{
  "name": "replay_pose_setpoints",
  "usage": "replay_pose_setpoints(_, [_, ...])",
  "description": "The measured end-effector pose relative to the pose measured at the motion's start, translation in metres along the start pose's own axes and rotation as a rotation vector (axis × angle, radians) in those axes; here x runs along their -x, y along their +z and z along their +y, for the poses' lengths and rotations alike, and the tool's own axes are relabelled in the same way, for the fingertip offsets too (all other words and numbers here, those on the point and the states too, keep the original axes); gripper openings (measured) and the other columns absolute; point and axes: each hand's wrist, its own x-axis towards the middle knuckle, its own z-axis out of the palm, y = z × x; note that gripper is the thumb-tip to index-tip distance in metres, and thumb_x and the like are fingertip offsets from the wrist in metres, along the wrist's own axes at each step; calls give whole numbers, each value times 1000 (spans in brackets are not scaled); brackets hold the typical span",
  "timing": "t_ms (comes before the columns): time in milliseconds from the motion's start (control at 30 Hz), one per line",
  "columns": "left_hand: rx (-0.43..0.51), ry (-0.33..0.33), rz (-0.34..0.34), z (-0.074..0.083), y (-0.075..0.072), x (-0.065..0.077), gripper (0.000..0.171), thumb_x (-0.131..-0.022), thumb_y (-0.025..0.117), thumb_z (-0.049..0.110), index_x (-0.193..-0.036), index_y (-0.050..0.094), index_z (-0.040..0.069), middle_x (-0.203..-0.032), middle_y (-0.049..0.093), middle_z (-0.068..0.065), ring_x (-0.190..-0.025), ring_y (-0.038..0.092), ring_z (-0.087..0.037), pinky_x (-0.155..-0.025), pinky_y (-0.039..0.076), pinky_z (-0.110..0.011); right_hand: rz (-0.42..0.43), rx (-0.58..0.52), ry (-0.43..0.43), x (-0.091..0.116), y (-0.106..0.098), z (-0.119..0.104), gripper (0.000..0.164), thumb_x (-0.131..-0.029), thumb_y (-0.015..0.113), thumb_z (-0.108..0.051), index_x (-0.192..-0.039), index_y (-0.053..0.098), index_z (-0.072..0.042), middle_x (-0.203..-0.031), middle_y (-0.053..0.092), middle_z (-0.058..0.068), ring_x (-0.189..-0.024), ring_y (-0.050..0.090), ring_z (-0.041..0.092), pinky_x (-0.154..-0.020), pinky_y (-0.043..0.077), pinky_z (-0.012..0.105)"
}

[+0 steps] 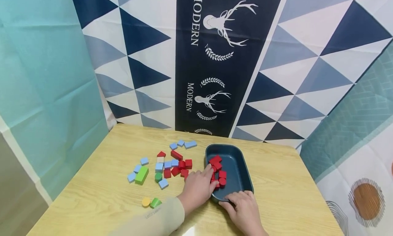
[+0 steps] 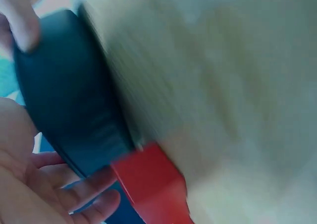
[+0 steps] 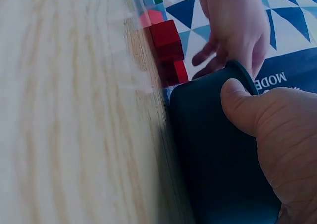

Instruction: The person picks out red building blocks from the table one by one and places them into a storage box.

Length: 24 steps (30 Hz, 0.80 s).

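Note:
A dark teal rectangular tray lies on the table with several red blocks along its left side. My left hand reaches over the tray's left rim, its fingertips by those blocks. Its fingers look loosely bent in the left wrist view, with nothing visibly held between them; a red block shows close beyond the fingertips. At the tray's near edge, my right hand grips the rim. The right wrist view shows its thumb pressed on the outer wall; the other fingers are mostly hidden there.
Left of the tray lie more red blocks, mixed with light blue blocks. A long green block and a dark green cylinder are among them. Nearer me are a yellow round block and a green block. A patterned curtain hangs behind.

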Motion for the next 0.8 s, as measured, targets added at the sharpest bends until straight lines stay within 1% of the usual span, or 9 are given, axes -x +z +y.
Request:
replay_pose_setpoints(167, [47,21,-33,8,-3,29,52,-102,46,49,-144,52,19,-155,44,2,-116,63,-23,-100,48,-46,9,-1,-14,-1,0,0,19,-69,87,-38,-74,72,-28,-73,69,-17,-68,57,0,-76,39,29])
replay_pose_setpoints(300, [23,43,-57,8,-6,41,49,-104,42,45,-147,49,22,-158,39,5,-122,59,-24,-105,45,-46,23,-3,-27,-2,0,0,19,-69,87,-38,-74,72,-26,-72,70,-15,-68,58,2,-76,40,31])
replay_pose_setpoints(400, [-18,76,-77,7,-9,42,51,-103,44,44,-149,44,21,-160,37,4,-123,59,-24,-104,46,-44,31,-4,-35,-5,-1,1,19,-69,87,-37,-74,72,-25,-72,70,-14,-68,59,4,-77,39,31])
replay_pose_setpoints(467, [-32,97,-94,6,-13,43,55,-102,48,44,-151,42,20,-160,35,3,-122,60,-24,-103,48,-42,32,3,-39,-6,-2,1,20,-69,87,-37,-74,72,-25,-72,70,-14,-68,59,4,-77,39,31])
replay_pose_setpoints(567, [-28,120,-127,2,-17,42,63,-97,59,44,-152,40,22,-161,34,3,-123,60,-26,-102,50,-42,27,13,-44,-6,-2,1,20,-68,87,-37,-74,72,-26,-72,70,-15,-68,59,3,-77,39,30])
replay_pose_setpoints(667, [-1,126,-153,-6,-19,39,76,-90,70,44,-154,36,22,-161,34,2,-127,58,-30,-103,50,-44,19,13,-41,-5,-2,0,20,-69,87,-38,-74,72,-26,-73,69,-15,-68,59,3,-77,40,30])
replay_pose_setpoints(733, [8,114,-157,-13,-20,35,84,-86,75,43,-155,33,20,-159,38,-2,-130,56,-30,-105,48,-44,13,10,-31,-4,-2,0,20,-69,87,-39,-75,72,-26,-73,69,-16,-68,58,2,-77,40,31])
replay_pose_setpoints(800, [-6,97,-159,-21,-19,32,85,-82,79,42,-152,38,16,-153,48,-4,-130,55,-29,-106,47,-43,3,4,-18,-3,-1,-1,20,-69,87,-39,-74,72,-27,-73,69,-16,-68,58,2,-77,40,30])
